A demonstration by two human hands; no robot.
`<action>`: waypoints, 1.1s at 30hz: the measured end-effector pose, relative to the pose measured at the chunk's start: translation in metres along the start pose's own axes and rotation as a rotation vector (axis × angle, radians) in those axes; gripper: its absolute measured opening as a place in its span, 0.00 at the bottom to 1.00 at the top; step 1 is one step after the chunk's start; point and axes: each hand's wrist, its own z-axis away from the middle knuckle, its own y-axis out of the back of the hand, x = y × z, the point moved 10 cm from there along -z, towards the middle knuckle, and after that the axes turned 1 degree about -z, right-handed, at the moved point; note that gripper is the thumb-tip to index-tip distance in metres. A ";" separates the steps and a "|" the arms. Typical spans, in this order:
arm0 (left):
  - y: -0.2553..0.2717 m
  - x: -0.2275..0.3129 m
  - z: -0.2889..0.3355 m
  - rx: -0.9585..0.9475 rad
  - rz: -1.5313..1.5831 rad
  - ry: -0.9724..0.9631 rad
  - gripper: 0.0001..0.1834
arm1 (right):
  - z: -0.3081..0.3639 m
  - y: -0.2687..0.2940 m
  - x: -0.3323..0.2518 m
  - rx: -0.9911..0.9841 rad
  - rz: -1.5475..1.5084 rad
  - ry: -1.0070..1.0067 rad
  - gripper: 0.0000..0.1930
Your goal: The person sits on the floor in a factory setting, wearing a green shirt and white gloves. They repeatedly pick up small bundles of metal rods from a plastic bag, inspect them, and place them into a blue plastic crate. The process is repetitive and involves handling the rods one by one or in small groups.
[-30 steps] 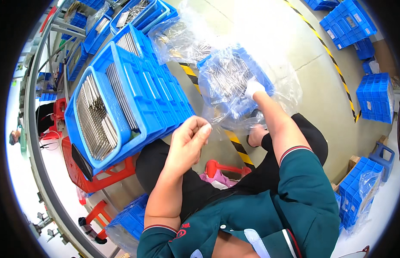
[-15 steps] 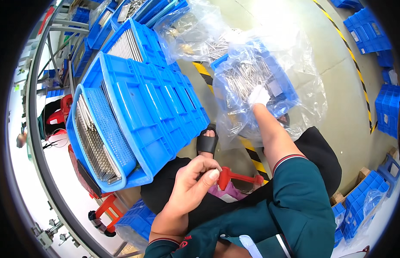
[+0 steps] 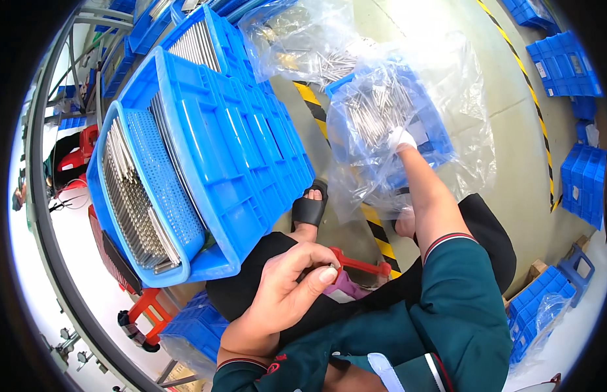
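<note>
My right hand (image 3: 402,138), in a white glove, reaches into a blue bin (image 3: 436,130) lined with clear plastic. Many thin metal rods (image 3: 375,114) lie jumbled in that bin, just beyond the hand. Its fingers are hidden by the bag and blur, so their grip does not show. My left hand (image 3: 291,284) is bare and held above my lap, its fingers curled and the thumb pressed to the fingertips. A tiny dark bit shows at the thumb tip, too small to name.
Stacked blue crates (image 3: 218,150) stand at left; a perforated blue basket (image 3: 156,157) there holds upright metal rods. Loose rods lie on clear plastic (image 3: 303,39) farther off. A red stool (image 3: 146,317) is lower left. More blue crates (image 3: 564,65) line the right side.
My right hand has shifted slightly rightward in the bin, off the edge of the rod pile. My left hand stays curled above the lap. The view has turned a little.
</note>
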 end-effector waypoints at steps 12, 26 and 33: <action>0.000 0.005 0.016 -0.035 0.013 -0.065 0.07 | 0.037 0.020 -0.006 -0.467 0.711 -0.024 0.17; -0.001 0.004 0.017 -0.024 0.042 -0.109 0.09 | 0.058 -0.002 -0.033 -0.251 0.801 -0.151 0.13; 0.000 0.003 0.019 -0.014 0.010 -0.090 0.09 | 0.062 -0.008 -0.029 -0.171 0.801 0.019 0.14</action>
